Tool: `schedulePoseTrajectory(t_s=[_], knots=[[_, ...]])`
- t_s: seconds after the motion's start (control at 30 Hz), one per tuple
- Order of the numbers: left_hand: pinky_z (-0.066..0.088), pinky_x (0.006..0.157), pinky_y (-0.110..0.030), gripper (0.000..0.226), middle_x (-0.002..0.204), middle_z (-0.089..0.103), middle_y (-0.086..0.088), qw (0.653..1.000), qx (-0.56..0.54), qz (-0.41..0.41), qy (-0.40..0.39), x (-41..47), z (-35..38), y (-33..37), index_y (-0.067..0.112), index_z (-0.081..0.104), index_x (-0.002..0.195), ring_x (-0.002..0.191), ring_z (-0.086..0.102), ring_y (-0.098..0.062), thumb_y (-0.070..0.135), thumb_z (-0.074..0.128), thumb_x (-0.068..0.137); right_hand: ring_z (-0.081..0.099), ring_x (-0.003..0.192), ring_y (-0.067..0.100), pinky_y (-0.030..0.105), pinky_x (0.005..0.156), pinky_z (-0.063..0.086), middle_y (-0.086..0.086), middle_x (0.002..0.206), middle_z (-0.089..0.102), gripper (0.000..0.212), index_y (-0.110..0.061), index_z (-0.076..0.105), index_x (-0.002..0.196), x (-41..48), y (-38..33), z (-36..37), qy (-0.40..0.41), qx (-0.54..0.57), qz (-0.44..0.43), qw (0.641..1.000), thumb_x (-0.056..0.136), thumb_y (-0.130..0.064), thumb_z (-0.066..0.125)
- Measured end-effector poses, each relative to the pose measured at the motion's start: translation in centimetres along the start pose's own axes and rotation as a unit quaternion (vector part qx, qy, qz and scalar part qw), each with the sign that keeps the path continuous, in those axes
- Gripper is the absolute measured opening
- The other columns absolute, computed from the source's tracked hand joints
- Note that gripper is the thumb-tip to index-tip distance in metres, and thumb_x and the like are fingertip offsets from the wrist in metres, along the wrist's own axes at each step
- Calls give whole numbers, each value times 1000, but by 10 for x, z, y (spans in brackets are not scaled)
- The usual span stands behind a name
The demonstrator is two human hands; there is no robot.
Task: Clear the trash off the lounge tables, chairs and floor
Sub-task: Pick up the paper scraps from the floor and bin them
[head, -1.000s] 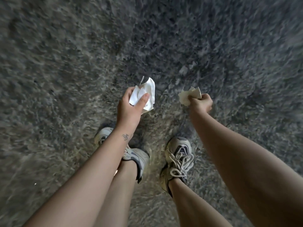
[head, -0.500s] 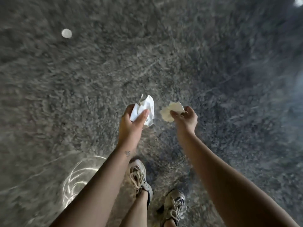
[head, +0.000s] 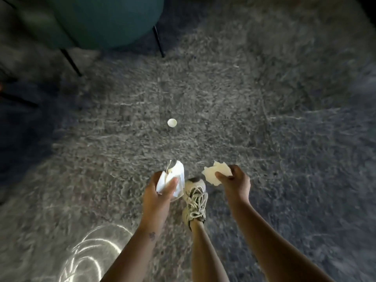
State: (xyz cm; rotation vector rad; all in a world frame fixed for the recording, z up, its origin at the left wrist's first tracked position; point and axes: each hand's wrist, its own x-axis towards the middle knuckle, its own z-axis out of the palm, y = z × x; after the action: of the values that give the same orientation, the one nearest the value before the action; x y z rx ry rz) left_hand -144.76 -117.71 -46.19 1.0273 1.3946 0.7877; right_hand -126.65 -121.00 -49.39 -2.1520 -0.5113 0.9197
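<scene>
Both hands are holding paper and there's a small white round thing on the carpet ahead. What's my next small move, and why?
Probably pass the beige scrap from the right grip into the left grip, alongside the white crumpled paper. Both grips are occupied, and the small round white piece lies on the carpet ahead, so one needs freeing.

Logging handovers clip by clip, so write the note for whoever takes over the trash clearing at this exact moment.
Left hand: grips a crumpled white wrapper.
Right hand: pinches a cream paper scrap.
On the carpet ahead: a small white round piece, possibly a cup or lid, lying short of the teal chair.
Done: two pieces of trash are in hand.
Left: the round piece. Both hands are full and no bin is in view.
</scene>
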Motion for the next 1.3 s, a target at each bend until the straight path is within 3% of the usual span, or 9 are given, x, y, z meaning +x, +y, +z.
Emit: schedulePoseTrajectory(t_s=[0.2, 0.3, 0.4, 0.5, 0.67, 0.8, 1.1, 1.2, 1.3], knots=[[46, 59, -14, 37, 77, 67, 9, 999, 21, -25, 44, 142, -6, 13, 20, 64, 96, 70, 62, -3, 46, 66, 69, 62, 71, 22, 34, 65, 47, 2, 71, 67, 15, -16, 68, 80, 122, -57, 92, -47, -26, 15, 998, 69, -16, 77], [48, 61, -24, 29, 79, 66, 7, 997, 13, -47, 64, 202, -6, 15, 22, 64, 94, 73, 62, -8, 40, 65, 71, 59, 72, 20, 29, 62, 42, 3, 75, 64, 19, -9, 68, 84, 171, -75, 137, -73, -53, 25, 996, 69, -16, 78], [45, 57, -14, 23, 72, 66, 13, 996, 36, -39, 72, 250, -12, 9, 24, 64, 88, 66, 60, 2, 41, 66, 72, 58, 74, 20, 26, 62, 38, 4, 78, 65, 21, -7, 67, 86, 213, -82, 177, -81, -49, 58, 994, 70, -16, 77], [41, 53, -8, 16, 66, 64, 18, 995, 50, -33, 74, 289, -19, -13, 22, 61, 85, 59, 56, 7, 34, 69, 79, 57, 75, 19, 24, 63, 37, 6, 82, 66, 22, -7, 67, 88, 251, -76, 219, -87, -73, 71, 991, 71, -17, 77], [44, 53, -12, 24, 73, 65, 12, 994, 27, -68, 87, 346, -21, -75, 22, 62, 91, 64, 59, 3, 40, 66, 75, 59, 78, 21, 31, 69, 47, 11, 91, 70, 22, -9, 68, 88, 305, -41, 295, -98, -88, 102, 986, 69, -14, 78], [44, 52, -11, 12, 71, 66, 13, 992, 16, -88, 86, 382, -22, -125, 23, 61, 88, 62, 58, 4, 27, 70, 82, 62, 94, 29, 38, 79, 51, 13, 102, 67, 32, -9, 68, 97, 345, -12, 353, -95, -113, 91, 985, 69, -20, 79], [46, 56, -15, 10, 80, 64, 1, 987, 12, -129, 91, 405, -29, -172, 21, 59, 92, 67, 59, -4, 21, 67, 85, 43, 117, 25, 35, 93, 30, 7, 123, 53, 31, -13, 66, 104, 362, 27, 404, -43, -186, 54, 980, 74, -18, 72], [45, 54, -12, 11, 80, 65, 3, 987, 10, -135, 90, 412, -28, -170, 21, 59, 93, 65, 61, 1, 20, 67, 84, 49, 109, 27, 35, 91, 33, 11, 115, 57, 25, -8, 65, 99, 368, 25, 406, -40, -188, 55, 980, 75, -13, 69], [45, 54, -12, 12, 81, 65, 5, 987, 15, -132, 86, 415, -27, -157, 22, 59, 94, 66, 61, 1, 20, 67, 85, 56, 86, 29, 31, 71, 41, 16, 91, 63, 11, 1, 62, 85, 364, 15, 396, -37, -149, 42, 987, 74, -1, 63]])
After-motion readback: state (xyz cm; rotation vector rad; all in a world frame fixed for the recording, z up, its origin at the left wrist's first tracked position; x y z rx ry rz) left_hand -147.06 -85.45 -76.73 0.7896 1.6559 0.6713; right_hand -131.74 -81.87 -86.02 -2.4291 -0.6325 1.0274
